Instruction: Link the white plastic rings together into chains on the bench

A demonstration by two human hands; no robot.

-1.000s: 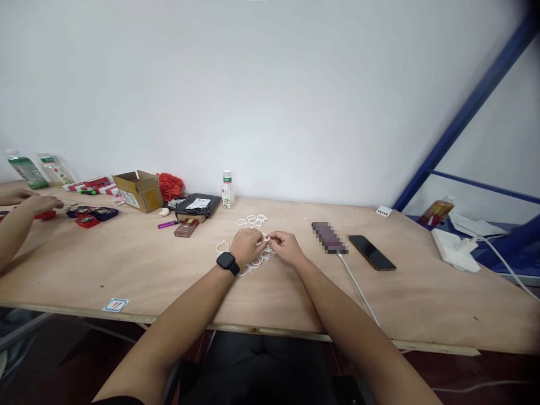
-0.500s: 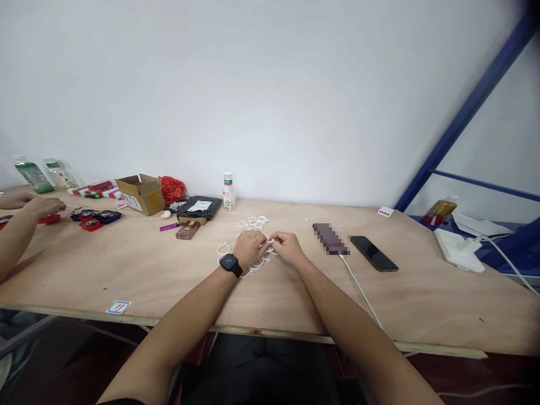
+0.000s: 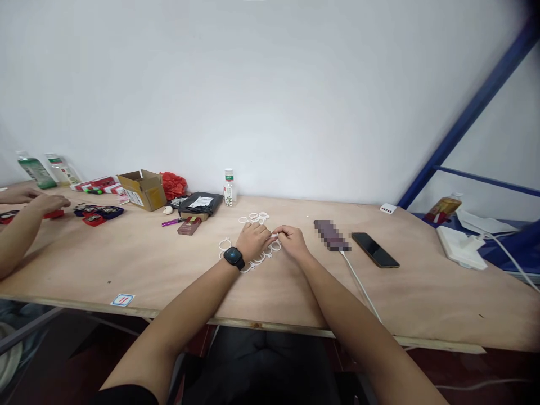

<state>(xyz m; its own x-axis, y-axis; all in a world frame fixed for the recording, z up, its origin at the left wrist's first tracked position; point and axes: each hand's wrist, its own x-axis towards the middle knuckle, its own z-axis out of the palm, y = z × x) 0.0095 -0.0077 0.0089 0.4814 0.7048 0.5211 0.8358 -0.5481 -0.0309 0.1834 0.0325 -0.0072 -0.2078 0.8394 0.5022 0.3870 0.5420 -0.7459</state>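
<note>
My left hand (image 3: 253, 242), with a black watch (image 3: 233, 257) on its wrist, meets my right hand (image 3: 292, 242) just above the table. Between their pinched fingertips is a small white plastic ring (image 3: 275, 235), mostly covered by the fingers. Several more white rings lie beneath and around my hands, one of them a ring (image 3: 225, 244) left of the watch. Behind the hands, a small group of the same rings (image 3: 263, 216) rests on the wood. My left hand hides part of the nearer rings.
Right of my hands lie a blurred-out phone (image 3: 331, 235) on a white cable and a black phone (image 3: 374, 250). A bottle (image 3: 228, 188), dark parcel (image 3: 201, 204), maroon box (image 3: 189, 225) and open carton (image 3: 143, 190) stand leftward. Another person's hands (image 3: 50, 203) work at far left.
The view has tipped slightly, shifting the table up a little in the picture. My hands stay together at the ring, with only a small change in the fingers.
</note>
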